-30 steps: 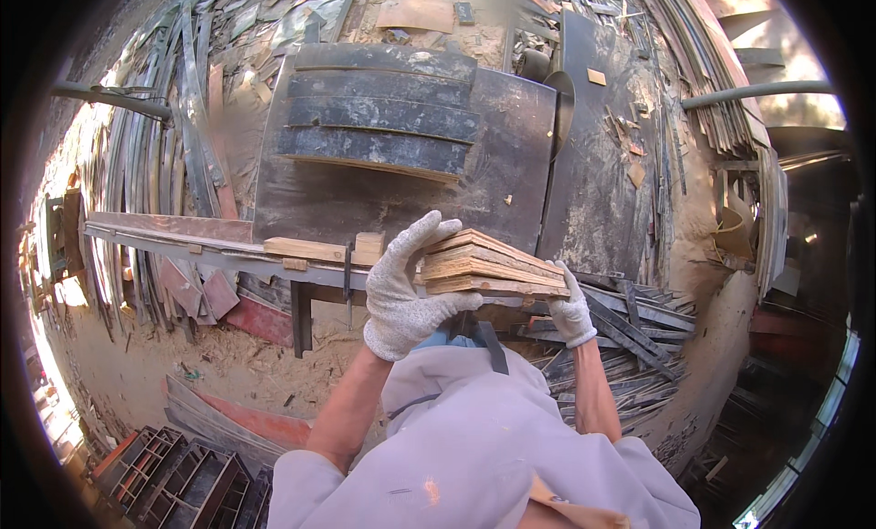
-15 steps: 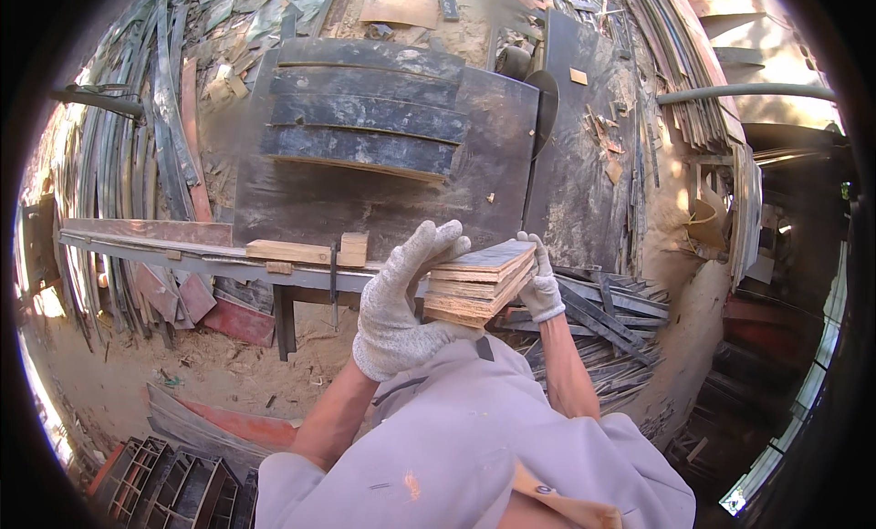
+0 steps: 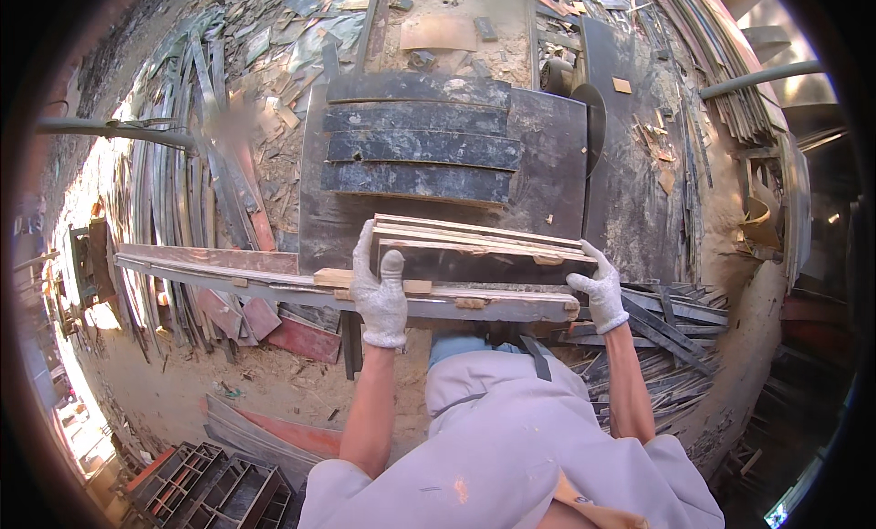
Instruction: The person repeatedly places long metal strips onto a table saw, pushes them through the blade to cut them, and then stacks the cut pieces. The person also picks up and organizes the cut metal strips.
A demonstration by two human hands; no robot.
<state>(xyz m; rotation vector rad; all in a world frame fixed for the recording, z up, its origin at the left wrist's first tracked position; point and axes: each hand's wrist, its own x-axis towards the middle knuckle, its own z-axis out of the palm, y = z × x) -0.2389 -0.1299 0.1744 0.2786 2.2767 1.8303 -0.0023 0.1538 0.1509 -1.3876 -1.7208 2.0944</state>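
Observation:
A stack of several plywood strips (image 3: 474, 259) spans the space between my gloved hands, standing on edge at the near side of the dark table (image 3: 438, 205). Its pale layered edges face up, and a dark face is toward me. My left hand (image 3: 380, 296) grips the left end, with the fingers behind and the thumb in front. At the right end, my right hand (image 3: 602, 287) holds the strips between thumb and fingers. Beyond them, several dark boards (image 3: 420, 149) lie side by side on the table.
A round dark saw blade (image 3: 593, 128) stands in a slot at the table's right. A long rail (image 3: 456, 306) with wood blocks runs along the front edge. Scrap strips (image 3: 657, 337) pile up at the lower right, and metal frames (image 3: 214, 488) sit at the lower left.
The plywood stack has swung from end-on near my body to lengthwise across the table's front. My hands have moved apart to its two ends, and the view has shifted.

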